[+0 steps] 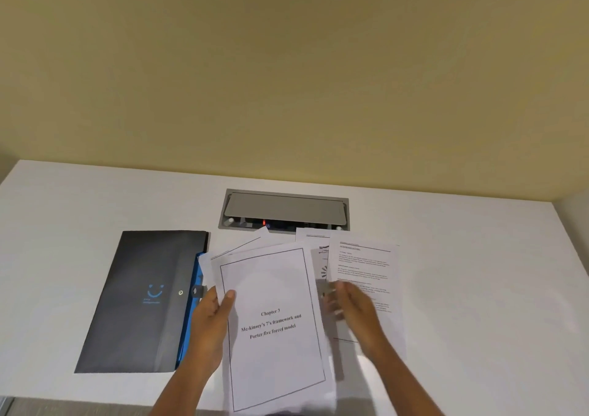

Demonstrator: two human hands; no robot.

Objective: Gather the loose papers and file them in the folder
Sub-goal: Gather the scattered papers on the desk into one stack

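Note:
A stack of white papers topped by a bordered "Chapter 3" title page (274,326) is held at its left edge by my left hand (212,316), thumb on top. More sheets fan out behind it. A printed text page (365,265) lies flat to the right, and my right hand (353,304) hovers over it, blurred, fingers apart, holding nothing that I can see. The dark grey folder (140,300) with a blue smile logo lies closed on the left; its blue inner edge and snap tab show beside my left hand.
A white desk (478,288) runs to a yellow wall. A grey recessed cable and socket box (283,210) with a small red light sits at the back centre, just beyond the papers. The desk's near edge is at the bottom left.

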